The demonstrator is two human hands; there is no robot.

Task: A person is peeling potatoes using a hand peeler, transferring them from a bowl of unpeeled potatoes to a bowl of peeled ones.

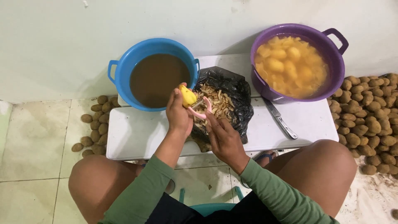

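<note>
Fingers both pinching: L potato, R peeler; white table, tiled floor.

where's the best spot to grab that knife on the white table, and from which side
Grip the knife by its metal handle, the end near the table's front edge, coming from the front right. Its blade runs back under the purple tub, so that end is blocked. The right hand, now holding a pink peeler, is nearest.
</note>
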